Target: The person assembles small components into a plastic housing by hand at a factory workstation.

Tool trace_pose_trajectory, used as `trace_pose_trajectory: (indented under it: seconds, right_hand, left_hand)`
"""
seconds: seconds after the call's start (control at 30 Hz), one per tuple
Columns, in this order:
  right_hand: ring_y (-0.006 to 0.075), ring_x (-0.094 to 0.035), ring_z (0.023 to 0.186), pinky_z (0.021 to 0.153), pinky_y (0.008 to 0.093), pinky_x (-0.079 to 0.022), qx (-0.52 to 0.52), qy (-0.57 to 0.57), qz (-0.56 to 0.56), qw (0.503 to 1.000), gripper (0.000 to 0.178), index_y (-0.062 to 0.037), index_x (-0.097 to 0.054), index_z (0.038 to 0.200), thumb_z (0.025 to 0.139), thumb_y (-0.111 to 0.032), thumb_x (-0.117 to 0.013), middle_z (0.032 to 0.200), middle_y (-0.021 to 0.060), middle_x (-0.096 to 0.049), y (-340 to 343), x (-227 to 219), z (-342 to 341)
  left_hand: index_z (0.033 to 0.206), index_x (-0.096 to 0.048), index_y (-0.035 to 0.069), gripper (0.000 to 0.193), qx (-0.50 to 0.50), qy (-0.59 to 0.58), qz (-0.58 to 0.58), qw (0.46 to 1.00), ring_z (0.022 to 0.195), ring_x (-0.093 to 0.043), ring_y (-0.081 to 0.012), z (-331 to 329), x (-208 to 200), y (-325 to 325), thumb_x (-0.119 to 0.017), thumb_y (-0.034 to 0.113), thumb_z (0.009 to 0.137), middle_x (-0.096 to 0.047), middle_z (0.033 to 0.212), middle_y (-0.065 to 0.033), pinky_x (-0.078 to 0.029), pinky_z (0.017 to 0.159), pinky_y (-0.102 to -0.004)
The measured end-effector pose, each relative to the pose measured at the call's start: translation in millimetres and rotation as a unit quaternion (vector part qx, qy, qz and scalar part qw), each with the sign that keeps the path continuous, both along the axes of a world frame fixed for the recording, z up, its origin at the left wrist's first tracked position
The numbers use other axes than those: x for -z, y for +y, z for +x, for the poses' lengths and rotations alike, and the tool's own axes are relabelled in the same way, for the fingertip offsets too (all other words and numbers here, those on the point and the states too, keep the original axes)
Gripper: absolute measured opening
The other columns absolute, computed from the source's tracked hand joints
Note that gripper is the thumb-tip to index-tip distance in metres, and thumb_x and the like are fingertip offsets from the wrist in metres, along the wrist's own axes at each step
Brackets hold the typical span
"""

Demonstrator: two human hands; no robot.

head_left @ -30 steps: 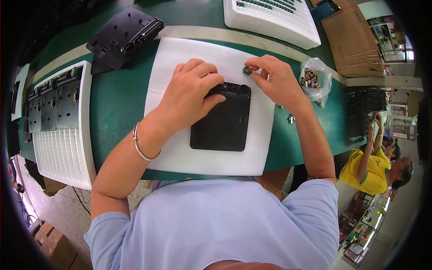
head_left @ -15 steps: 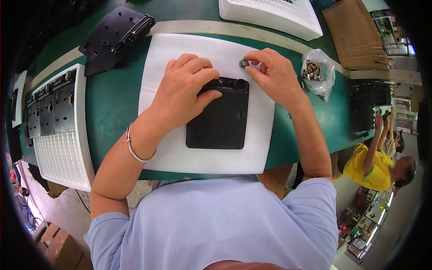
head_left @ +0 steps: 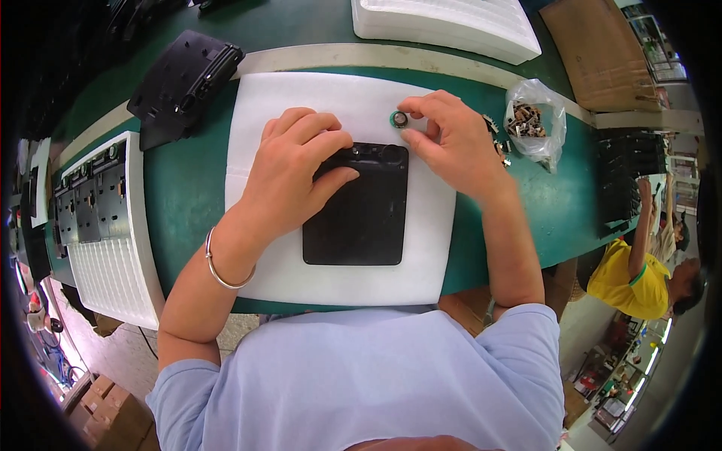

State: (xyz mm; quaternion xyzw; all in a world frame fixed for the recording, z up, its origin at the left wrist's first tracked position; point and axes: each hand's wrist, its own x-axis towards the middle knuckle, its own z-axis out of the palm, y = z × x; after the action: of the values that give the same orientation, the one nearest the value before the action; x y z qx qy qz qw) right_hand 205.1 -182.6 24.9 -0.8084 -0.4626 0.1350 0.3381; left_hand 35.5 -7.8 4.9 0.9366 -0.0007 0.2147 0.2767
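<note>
Black casing (head_left: 357, 218): our left hand (head_left: 295, 164) clasps its upper edge; our right hand (head_left: 460, 146) pinches a small, round, green-rimmed part (head_left: 399, 119).

Sheet (head_left: 425, 263): on the tabletop (head_left: 481, 248)
Casing (head_left: 353, 225): on the sheet
Component (head_left: 399, 119): over the sheet's far right part
Bag (head_left: 554, 141): right of the sheet
Tray (head_left: 113, 286): left of the sheet, panels (head_left: 94, 199) in it
Second casing (head_left: 177, 90): beyond the sheet's far left corner
Second tray (head_left: 444, 31): behind the sheet
</note>
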Motion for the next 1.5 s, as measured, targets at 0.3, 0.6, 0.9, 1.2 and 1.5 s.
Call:
trace_pose_trajectory:
  seconds: [0.3,0.6,0.9,1.2,1.5]
  right_hand:
    - [0.0132,-0.052,0.065,0.061,0.0270,-0.046,0.003,-0.002,0.026,1.000,0.025,-0.0038,-0.068,0.105,0.081,-0.005,-0.071,0.089,0.0052,-0.061,-3,6,0]
    - [0.0252,-0.068,0.075,0.071,0.0341,-0.053,0.020,0.027,0.008,0.999,0.027,-0.0040,-0.067,0.108,0.081,-0.004,-0.067,0.097,0.0120,-0.064,-5,-4,0]
    - [0.0148,-0.057,0.068,0.063,0.0263,-0.048,-0.011,-0.017,0.023,1.000,0.028,-0.0042,-0.068,0.110,0.082,0.000,-0.066,0.094,0.0066,-0.061,-6,6,0]
    - [0.0160,-0.057,0.068,0.062,0.0266,-0.048,-0.010,-0.011,0.032,0.999,0.027,-0.0061,-0.069,0.110,0.084,-0.003,-0.066,0.093,0.0067,-0.060,-5,7,1]
    - [0.0204,-0.059,0.067,0.063,0.0299,-0.049,-0.027,-0.036,0.024,0.999,0.024,-0.0071,-0.070,0.108,0.084,-0.005,-0.068,0.090,0.0080,-0.060,-4,8,2]
  left_hand:
    - [0.099,-0.066,0.008,0.032,0.001,0.019,-0.002,1.000,0.106,-0.055,-0.0279,0,-3,-1,-0.082,0.013,0.071,-0.062,0.106,-0.0057,-0.041,0.091,-0.0408]
    - [0.099,-0.065,0.008,0.033,0.000,0.019,-0.002,1.000,0.105,-0.056,-0.0275,0,-4,-1,-0.082,0.012,0.070,-0.062,0.107,-0.0057,-0.042,0.091,-0.0410]
    - [0.099,-0.065,0.008,0.034,-0.001,0.023,-0.009,1.000,0.105,-0.056,-0.0277,0,-4,-1,-0.082,0.011,0.069,-0.063,0.107,-0.0059,-0.042,0.090,-0.0402]
    - [0.099,-0.065,0.008,0.034,0.001,0.028,-0.008,1.000,0.106,-0.056,-0.0286,-1,-4,0,-0.081,0.010,0.070,-0.063,0.107,-0.0063,-0.042,0.092,-0.0404]
    - [0.099,-0.065,0.007,0.034,0.006,0.023,0.000,1.000,0.105,-0.056,-0.0294,-1,-4,1,-0.081,0.010,0.070,-0.063,0.107,-0.0070,-0.042,0.092,-0.0407]
